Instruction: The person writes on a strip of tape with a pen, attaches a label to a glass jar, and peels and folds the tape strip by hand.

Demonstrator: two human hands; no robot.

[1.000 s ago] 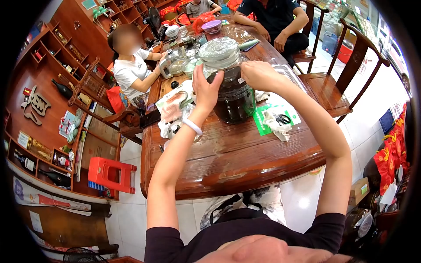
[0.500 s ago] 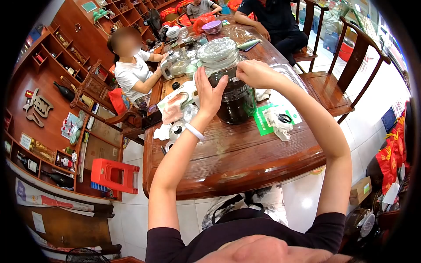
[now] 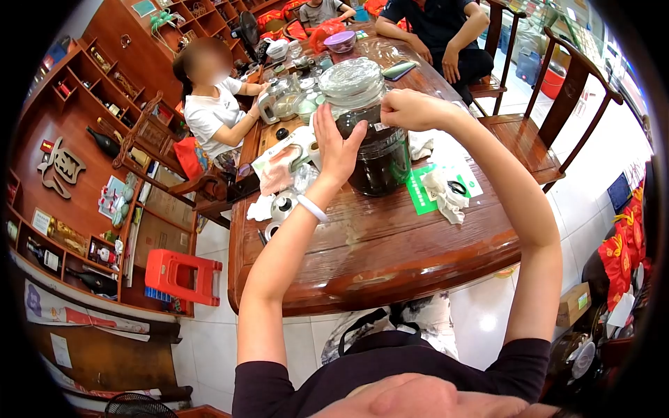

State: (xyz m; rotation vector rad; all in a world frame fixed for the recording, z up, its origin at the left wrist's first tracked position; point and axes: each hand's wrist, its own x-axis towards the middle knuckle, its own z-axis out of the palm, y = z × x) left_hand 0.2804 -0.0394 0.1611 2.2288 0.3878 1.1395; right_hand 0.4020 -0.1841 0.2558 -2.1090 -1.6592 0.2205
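A large glass jar (image 3: 380, 164) of dark contents stands upright on the wooden table. Clear plastic wrap covers its lid (image 3: 352, 78). Flat against the jar's left side rests my left hand (image 3: 336, 143), fingers stretched and thumb apart. My right hand (image 3: 411, 111) is closed in a fist at the right of the jar's neck; whatever its fingers pinch is hidden. Just below that fist, a small pale patch shows on the jar. Right of the jar lie a green and white sheet (image 3: 423, 200), a crumpled white cloth (image 3: 446, 198) and a black ring-like item (image 3: 457, 187).
Left of the jar are a plastic bag (image 3: 279, 174), a small white bottle (image 3: 284, 202) and glass teaware (image 3: 282, 101). A person in white (image 3: 212, 118) sits at the left, another in dark clothes at the far right. A red stool (image 3: 185, 277) stands left of the table.
My right fist has moved slightly outward at the jar's neck. My left hand stays on the jar. The dark-clothed person's second forearm has come into view.
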